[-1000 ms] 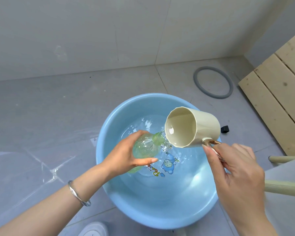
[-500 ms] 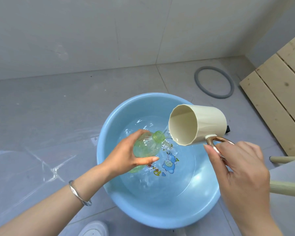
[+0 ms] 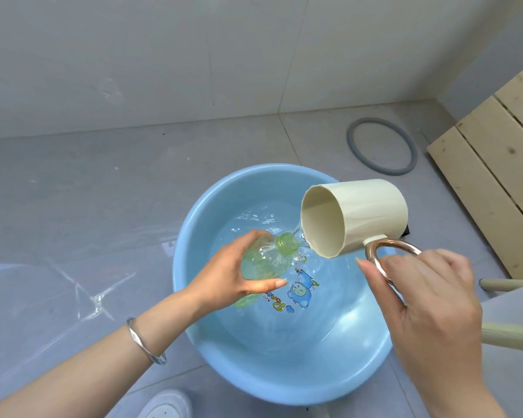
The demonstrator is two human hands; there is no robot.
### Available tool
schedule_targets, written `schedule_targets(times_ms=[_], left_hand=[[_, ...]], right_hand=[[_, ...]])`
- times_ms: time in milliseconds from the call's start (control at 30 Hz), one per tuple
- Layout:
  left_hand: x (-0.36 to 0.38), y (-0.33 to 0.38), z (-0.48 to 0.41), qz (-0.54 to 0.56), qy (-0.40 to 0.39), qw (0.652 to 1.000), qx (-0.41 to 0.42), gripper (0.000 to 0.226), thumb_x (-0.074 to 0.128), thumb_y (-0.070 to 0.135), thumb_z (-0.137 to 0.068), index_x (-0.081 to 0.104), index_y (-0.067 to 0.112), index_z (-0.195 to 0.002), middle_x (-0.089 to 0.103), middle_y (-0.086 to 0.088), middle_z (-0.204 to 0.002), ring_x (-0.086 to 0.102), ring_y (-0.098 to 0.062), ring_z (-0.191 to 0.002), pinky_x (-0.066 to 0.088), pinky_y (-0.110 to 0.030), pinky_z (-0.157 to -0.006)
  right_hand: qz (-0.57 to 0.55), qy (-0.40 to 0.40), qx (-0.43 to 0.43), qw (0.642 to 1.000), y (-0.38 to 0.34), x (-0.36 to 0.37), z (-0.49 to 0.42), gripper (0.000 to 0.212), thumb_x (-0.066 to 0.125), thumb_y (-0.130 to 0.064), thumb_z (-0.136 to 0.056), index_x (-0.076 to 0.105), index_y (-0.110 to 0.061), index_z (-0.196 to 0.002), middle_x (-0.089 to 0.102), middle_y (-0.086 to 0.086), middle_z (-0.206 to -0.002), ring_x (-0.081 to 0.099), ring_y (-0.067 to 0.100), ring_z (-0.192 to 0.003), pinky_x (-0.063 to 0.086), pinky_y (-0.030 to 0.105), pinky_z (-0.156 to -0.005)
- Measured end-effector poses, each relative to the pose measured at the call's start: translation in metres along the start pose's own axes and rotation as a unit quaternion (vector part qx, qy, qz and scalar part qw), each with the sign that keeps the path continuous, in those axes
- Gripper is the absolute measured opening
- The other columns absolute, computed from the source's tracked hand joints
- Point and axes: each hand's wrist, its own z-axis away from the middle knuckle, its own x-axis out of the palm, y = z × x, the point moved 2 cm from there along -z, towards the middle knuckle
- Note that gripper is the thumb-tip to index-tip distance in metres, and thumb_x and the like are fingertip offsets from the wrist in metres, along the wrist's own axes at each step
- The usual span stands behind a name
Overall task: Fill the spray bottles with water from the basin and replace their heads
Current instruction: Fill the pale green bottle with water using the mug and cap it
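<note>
A light blue basin [image 3: 194,224] holding water stands on the grey floor. My left hand [image 3: 233,276] grips a clear green spray bottle [image 3: 266,260] without its head, tilted over the water with its open neck pointing right. My right hand [image 3: 426,300] holds a cream cup [image 3: 366,215] by its copper-coloured handle, tipped on its side with the mouth facing left, just right of the bottle's neck. A thin trickle runs from the cup's lower rim toward the neck. No spray head is in view.
A grey rubber ring [image 3: 381,146] lies on the floor behind the basin. Pale wooden planks [image 3: 495,170] lean at the right. A pale wooden stool leg [image 3: 511,339] and grey seat sit at right. A white shoe [image 3: 166,405] shows at the bottom edge.
The cup has shifted slightly right and up, away from the bottle's neck, and its handle now shows fully. The flow from the cup has thinned. The left hand and bottle stay put.
</note>
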Motion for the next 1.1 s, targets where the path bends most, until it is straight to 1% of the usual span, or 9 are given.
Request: schedule_targets(times_ms=[133, 267, 367, 500, 633, 767, 867, 1000, 1100], left_hand=[[0.0, 0.0, 0.0, 0.0, 0.002, 1.0, 0.002, 0.06, 0.071, 0.069, -0.06, 0.043, 0.055, -0.112, 0.053, 0.035, -0.118, 0.048, 0.011, -0.116, 0.033, -0.005, -0.095], [0.002, -0.001, 0.0, 0.001, -0.002, 1.0, 0.004, 0.061, 0.079, 0.058, -0.066, 0.045, 0.049, -0.116, 0.055, 0.031, -0.118, 0.05, 0.008, -0.114, 0.035, -0.008, -0.095], [0.003, -0.002, 0.0, 0.007, -0.002, 1.0, 0.0, 0.064, 0.078, 0.062, -0.065, 0.045, 0.047, -0.118, 0.055, 0.029, -0.12, 0.05, 0.006, -0.116, 0.036, -0.01, -0.096], [0.001, -0.002, 0.002, 0.009, 0.004, 1.0, -0.005, 0.062, 0.077, 0.064, -0.064, 0.043, 0.053, -0.115, 0.053, 0.033, -0.12, 0.048, 0.01, -0.116, 0.033, -0.007, -0.096], [0.002, -0.001, 0.002, 0.006, 0.007, 1.0, -0.005, 0.058, 0.07, 0.071, -0.061, 0.042, 0.059, -0.111, 0.051, 0.038, -0.119, 0.049, 0.009, -0.118, 0.035, -0.01, -0.099], [0.002, -0.001, 0.002, 0.012, 0.008, 1.0, -0.004, 0.058, 0.069, 0.071, -0.061, 0.042, 0.059, -0.111, 0.05, 0.04, -0.119, 0.048, 0.012, -0.117, 0.033, -0.007, -0.097], [0.001, -0.001, 0.002, 0.018, 0.012, 1.0, 0.0, 0.058, 0.07, 0.068, -0.062, 0.043, 0.053, -0.112, 0.051, 0.037, -0.119, 0.049, 0.011, -0.117, 0.033, -0.005, -0.096], [0.001, 0.0, 0.002, 0.017, 0.015, 1.0, 0.0, 0.056, 0.072, 0.065, -0.064, 0.042, 0.055, -0.11, 0.049, 0.041, -0.118, 0.047, 0.016, -0.114, 0.031, -0.001, -0.093], [0.0, 0.0, 0.003, 0.018, 0.015, 1.0, -0.002, 0.055, 0.073, 0.064, -0.064, 0.042, 0.056, -0.109, 0.049, 0.045, -0.116, 0.047, 0.017, -0.113, 0.03, 0.0, -0.092]], right_hand=[[0.014, 0.001, -0.019, 1.0, -0.002, -0.001, -0.001, 0.044, 0.053, -0.022, -0.095, 0.056, -0.002, -0.056, 0.043, 0.006, -0.049, 0.044, 0.029, -0.047, 0.034, 0.034, -0.071], [0.024, 0.008, -0.033, 0.999, -0.005, -0.002, -0.003, 0.043, 0.055, -0.02, -0.095, 0.055, -0.003, -0.056, 0.041, 0.005, -0.048, 0.042, 0.028, -0.048, 0.034, 0.033, -0.071], [0.027, 0.01, -0.039, 0.999, -0.005, -0.002, -0.004, 0.043, 0.055, -0.02, -0.096, 0.054, -0.003, -0.056, 0.04, 0.005, -0.049, 0.038, 0.025, -0.055, 0.034, 0.033, -0.072], [0.038, 0.018, -0.063, 0.997, -0.007, -0.003, -0.004, 0.043, 0.057, -0.019, -0.095, 0.054, -0.004, -0.055, 0.04, 0.005, -0.048, 0.041, 0.028, -0.045, 0.033, 0.032, -0.07], [0.048, 0.027, -0.083, 0.995, -0.007, -0.001, -0.002, 0.041, 0.057, -0.02, -0.095, 0.056, -0.006, -0.057, 0.04, 0.003, -0.049, 0.04, 0.025, -0.051, 0.034, 0.031, -0.072], [0.051, 0.031, -0.101, 0.993, -0.009, 0.001, 0.0, 0.037, 0.059, -0.021, -0.094, 0.058, -0.006, -0.061, 0.041, 0.002, -0.05, 0.031, 0.02, -0.062, 0.033, 0.031, -0.072], [0.069, 0.038, -0.119, 0.99, -0.01, 0.002, 0.002, 0.03, 0.06, -0.021, -0.094, 0.057, -0.008, -0.067, 0.042, 0.002, -0.051, 0.031, 0.019, -0.064, 0.033, 0.031, -0.072], [0.072, 0.049, -0.121, 0.989, -0.01, 0.005, 0.003, 0.022, 0.06, -0.023, -0.093, 0.049, -0.011, -0.078, 0.044, 0.001, -0.052, 0.033, 0.019, -0.064, 0.033, 0.03, -0.073], [0.036, 0.045, -0.083, 0.995, -0.009, 0.009, 0.005, 0.026, 0.058, -0.022, -0.094, 0.053, -0.009, -0.073, 0.046, 0.001, -0.051, 0.038, 0.021, -0.061, 0.032, 0.03, -0.072]])
